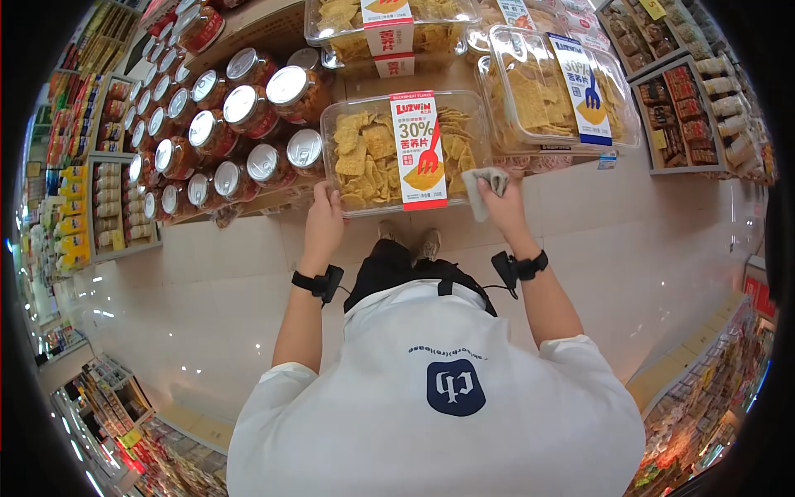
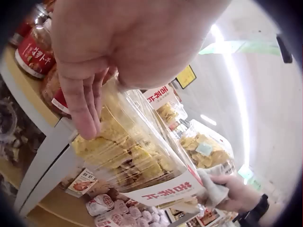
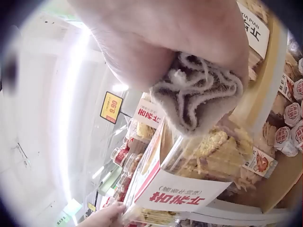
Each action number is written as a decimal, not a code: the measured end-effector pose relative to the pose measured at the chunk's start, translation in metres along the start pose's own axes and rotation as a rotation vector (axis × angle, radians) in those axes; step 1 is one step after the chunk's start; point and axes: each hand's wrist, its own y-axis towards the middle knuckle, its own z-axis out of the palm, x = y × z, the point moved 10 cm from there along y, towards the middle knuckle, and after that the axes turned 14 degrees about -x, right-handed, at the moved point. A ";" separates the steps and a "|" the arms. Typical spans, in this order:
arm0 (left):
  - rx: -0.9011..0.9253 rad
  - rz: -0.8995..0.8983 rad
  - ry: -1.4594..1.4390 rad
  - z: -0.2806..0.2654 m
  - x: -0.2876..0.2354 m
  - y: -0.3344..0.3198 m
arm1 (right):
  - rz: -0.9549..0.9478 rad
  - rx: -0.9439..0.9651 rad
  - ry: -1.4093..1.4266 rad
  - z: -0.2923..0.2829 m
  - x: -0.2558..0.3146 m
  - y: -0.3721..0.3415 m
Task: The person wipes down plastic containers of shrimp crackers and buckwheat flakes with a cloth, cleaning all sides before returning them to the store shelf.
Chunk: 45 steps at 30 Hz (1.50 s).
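Note:
A clear plastic box of yellow flakes [image 1: 373,161] with a red and white label sits at the shelf's front edge. At its left end my left hand [image 1: 325,225] grips the side; in the left wrist view the fingers [image 2: 86,113] of that hand lie along the box wall. My right hand [image 1: 507,209] holds a folded grey-white cloth [image 1: 478,192] at the box's right end. The right wrist view shows the bunched cloth [image 3: 199,94] in the curled right hand [image 3: 165,38], against the box; the cloth hides part of the box's end.
Rows of jars with silver lids [image 1: 248,111] stand left of the box. More flake boxes [image 1: 534,91] are stacked behind and to the right. A yellow price sign [image 3: 111,107] stands beyond. Tiled floor [image 1: 224,273] and the person's feet lie below the shelf edge.

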 end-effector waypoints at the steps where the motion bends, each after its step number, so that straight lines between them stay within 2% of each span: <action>1: -0.005 -0.001 0.000 0.007 0.018 0.003 | 0.119 0.056 0.040 0.006 -0.010 0.002; 2: -0.093 0.157 -0.021 0.013 0.033 0.015 | 0.233 0.113 0.082 0.013 -0.018 0.002; 3: -0.182 0.312 -0.040 0.012 0.036 0.022 | 0.225 0.118 0.085 0.014 -0.015 0.003; 4: -0.189 0.310 -0.038 0.012 0.037 0.031 | 0.145 0.103 0.059 0.013 -0.007 0.003; 5: -0.028 0.058 -0.223 0.028 0.058 0.045 | 0.069 0.086 0.034 0.012 0.000 0.001; 6: 0.136 -0.197 -0.404 0.045 0.076 0.046 | 0.071 0.089 0.038 0.011 0.001 -0.002; 7: 0.130 -0.198 -0.399 0.047 0.068 0.044 | 0.042 0.091 0.009 0.008 0.005 -0.003; 9: -0.021 -0.105 -0.448 0.047 0.041 0.044 | 0.005 0.094 -0.006 0.007 0.015 -0.003; 10: 0.012 0.004 -0.717 0.057 0.029 0.048 | -0.040 0.107 -0.095 0.005 0.022 -0.002; 11: 0.004 0.009 -0.720 0.059 0.038 0.051 | -0.087 0.117 -0.186 0.003 0.030 -0.002; 12: 0.054 -0.084 -0.734 0.056 0.031 0.045 | -0.095 0.114 -0.185 0.000 0.047 -0.003; 13: 0.110 -0.178 -0.747 0.059 0.028 0.041 | -0.297 0.012 -0.218 -0.011 0.089 -0.007; 14: 0.137 -0.177 -0.737 0.068 0.043 0.049 | -0.491 -0.091 -0.258 -0.019 0.124 -0.017; 15: 0.156 -0.178 -0.739 0.066 0.038 0.046 | -0.483 -0.100 -0.273 -0.013 0.135 -0.019; 17: 0.177 -0.264 -0.768 0.060 0.025 0.037 | -0.729 -0.016 -0.357 0.017 0.168 -0.028; 18: 0.149 -0.245 -0.728 0.057 0.025 0.039 | -0.723 -0.025 -0.373 0.024 0.162 -0.029; 20: 0.155 -0.220 -0.724 0.058 0.021 0.038 | -0.799 0.091 -0.538 0.058 0.137 -0.038; 24: 0.153 -0.219 -0.750 0.061 0.030 0.049 | -0.773 0.093 -0.535 0.052 0.128 -0.053; 26: 0.185 -0.215 -0.761 0.065 0.031 0.042 | -0.755 -0.021 -0.566 0.058 0.136 -0.022; 27: 0.190 -0.209 -0.788 0.064 0.027 0.041 | -0.759 -0.025 -0.573 0.066 0.144 -0.006; 29: 0.189 -0.201 -0.814 0.062 0.025 0.043 | -0.613 0.026 -0.711 0.086 0.143 0.029; 33: 0.188 -0.252 -0.885 0.062 0.019 0.042 | -0.734 -0.041 -0.610 0.094 0.137 0.040; 35: 0.182 -0.250 -0.915 0.057 0.016 0.048 | -0.644 0.123 -0.581 0.091 0.124 0.017; 36: 0.214 -0.242 -0.904 0.063 0.019 0.053 | -0.665 0.129 -0.565 0.084 0.128 0.005; 38: 0.279 -0.214 -0.886 0.065 0.017 0.058 | -0.635 0.294 -0.512 0.079 0.130 -0.016; 42: 0.187 -0.248 -0.829 0.071 0.028 0.065 | -0.526 0.233 -0.405 0.090 0.157 0.012; 44: 0.206 -0.176 -0.804 0.073 0.029 0.071 | -0.812 0.025 -0.303 0.111 0.202 0.004; 45: 0.209 -0.173 -0.799 0.071 0.029 0.071 | -0.846 0.184 -0.277 0.146 0.191 -0.011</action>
